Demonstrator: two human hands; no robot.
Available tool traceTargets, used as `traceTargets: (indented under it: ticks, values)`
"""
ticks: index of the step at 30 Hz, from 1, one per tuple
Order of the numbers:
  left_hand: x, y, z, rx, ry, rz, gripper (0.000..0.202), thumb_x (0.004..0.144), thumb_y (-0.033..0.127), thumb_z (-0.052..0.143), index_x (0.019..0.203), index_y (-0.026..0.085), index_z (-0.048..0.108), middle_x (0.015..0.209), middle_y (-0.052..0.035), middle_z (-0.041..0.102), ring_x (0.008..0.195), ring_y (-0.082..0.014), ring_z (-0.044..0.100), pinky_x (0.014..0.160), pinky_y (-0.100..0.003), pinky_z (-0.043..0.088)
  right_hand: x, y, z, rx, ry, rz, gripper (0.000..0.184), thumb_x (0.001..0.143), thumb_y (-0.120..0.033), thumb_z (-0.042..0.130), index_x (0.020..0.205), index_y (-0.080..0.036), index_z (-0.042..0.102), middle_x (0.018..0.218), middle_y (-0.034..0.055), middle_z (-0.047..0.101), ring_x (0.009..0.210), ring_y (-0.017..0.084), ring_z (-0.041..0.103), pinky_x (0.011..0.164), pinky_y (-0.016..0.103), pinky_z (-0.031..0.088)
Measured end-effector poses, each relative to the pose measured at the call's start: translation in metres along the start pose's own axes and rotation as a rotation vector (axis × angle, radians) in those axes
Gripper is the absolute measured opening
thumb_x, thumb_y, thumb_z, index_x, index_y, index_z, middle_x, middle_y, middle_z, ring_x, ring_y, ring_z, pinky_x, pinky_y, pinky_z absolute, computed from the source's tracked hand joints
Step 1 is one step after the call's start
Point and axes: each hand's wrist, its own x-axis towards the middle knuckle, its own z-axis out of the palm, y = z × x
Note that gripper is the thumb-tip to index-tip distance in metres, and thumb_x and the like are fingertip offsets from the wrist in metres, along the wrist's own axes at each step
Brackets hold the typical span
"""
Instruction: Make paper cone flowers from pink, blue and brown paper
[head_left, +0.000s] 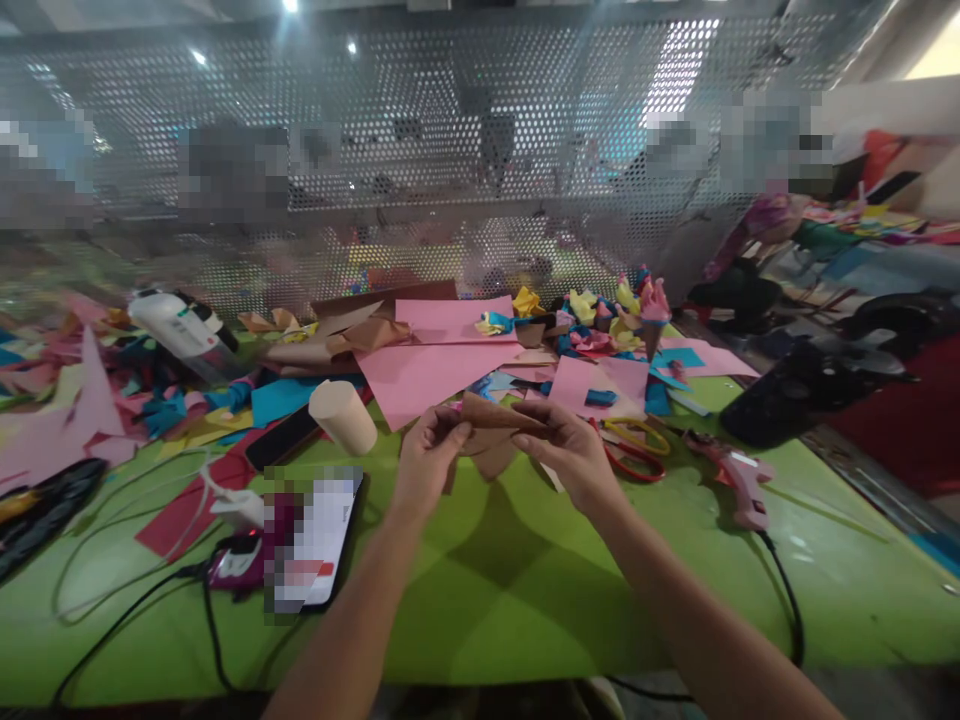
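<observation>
Both hands are raised over the green table [525,590] and share one piece of brown paper [495,415]. My left hand [424,465] pinches its left end with curled fingers. My right hand [570,450] grips its right end, fingers closed over the top edge. A lower flap of the brown paper hangs between the two hands. Just behind the hands lies a large pink sheet [427,370].
A phone [315,540] with cables lies at the left front, a cream paper roll [343,416] behind it. Red-and-yellow scissors [637,445] and a pink glue gun [739,480] lie to the right. Coloured paper scraps [600,320] pile up before a perforated metal screen [450,150].
</observation>
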Motion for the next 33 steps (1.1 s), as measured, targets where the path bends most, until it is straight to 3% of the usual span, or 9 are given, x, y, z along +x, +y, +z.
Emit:
traceTargets:
  ticks: [6, 12, 19, 26, 29, 33]
  values:
    - [0.001, -0.001, -0.002, -0.042, 0.041, -0.053, 0.033, 0.064, 0.039, 0.086, 0.077, 0.019, 0.063, 0.065, 0.0040, 0.060, 0.058, -0.0101, 0.052, 0.057, -0.022, 0.041, -0.001, -0.001, 0.001, 0.123, 0.049, 0.037, 0.036, 0.067, -0.038, 0.089, 0.098, -0.024, 0.078, 0.098, 0.0040, 0.079, 0.088, 0.021, 0.071, 0.080, 0.033, 0.057]
    - [0.001, -0.001, -0.001, -0.054, 0.032, -0.045, 0.033, 0.064, 0.037, 0.086, 0.077, 0.018, 0.062, 0.070, 0.0034, 0.062, 0.065, -0.0111, 0.056, 0.062, -0.022, 0.044, -0.001, 0.001, 0.001, 0.094, 0.087, -0.003, 0.027, 0.071, -0.039, 0.085, 0.092, -0.022, 0.081, 0.084, 0.0032, 0.077, 0.071, 0.017, 0.067, 0.068, 0.031, 0.054]
    - [-0.001, 0.001, -0.001, 0.020, 0.034, -0.001, 0.028, 0.067, 0.035, 0.083, 0.076, 0.019, 0.062, 0.071, 0.0022, 0.064, 0.067, -0.0124, 0.057, 0.064, -0.023, 0.045, 0.001, 0.005, 0.000, 0.066, 0.124, -0.007, 0.026, 0.071, -0.039, 0.085, 0.089, -0.021, 0.081, 0.081, 0.0032, 0.077, 0.071, 0.017, 0.068, 0.068, 0.031, 0.055]
    - [-0.004, 0.002, 0.000, 0.152, -0.039, 0.051, 0.021, 0.072, 0.034, 0.078, 0.077, 0.018, 0.064, 0.070, 0.0017, 0.063, 0.068, -0.0141, 0.057, 0.065, -0.024, 0.046, 0.002, 0.006, 0.001, 0.053, 0.042, 0.025, 0.038, 0.064, -0.038, 0.089, 0.098, -0.022, 0.080, 0.095, 0.0050, 0.080, 0.084, 0.022, 0.072, 0.079, 0.036, 0.058]
    - [-0.007, 0.002, 0.003, 0.145, -0.067, 0.050, 0.021, 0.074, 0.035, 0.077, 0.080, 0.018, 0.065, 0.074, 0.0005, 0.065, 0.072, -0.0150, 0.059, 0.069, -0.026, 0.047, 0.002, 0.008, 0.001, 0.016, 0.048, 0.009, 0.032, 0.069, -0.039, 0.087, 0.094, -0.021, 0.081, 0.086, 0.0038, 0.079, 0.074, 0.020, 0.070, 0.072, 0.034, 0.057]
    - [-0.009, 0.003, 0.005, 0.178, -0.065, 0.077, 0.022, 0.076, 0.035, 0.076, 0.071, 0.019, 0.061, 0.066, 0.0021, 0.061, 0.064, -0.0136, 0.055, 0.063, -0.025, 0.045, 0.001, 0.009, 0.002, 0.028, 0.086, 0.012, 0.029, 0.069, -0.041, 0.085, 0.088, -0.020, 0.082, 0.074, 0.0029, 0.077, 0.063, 0.018, 0.067, 0.062, 0.032, 0.055]
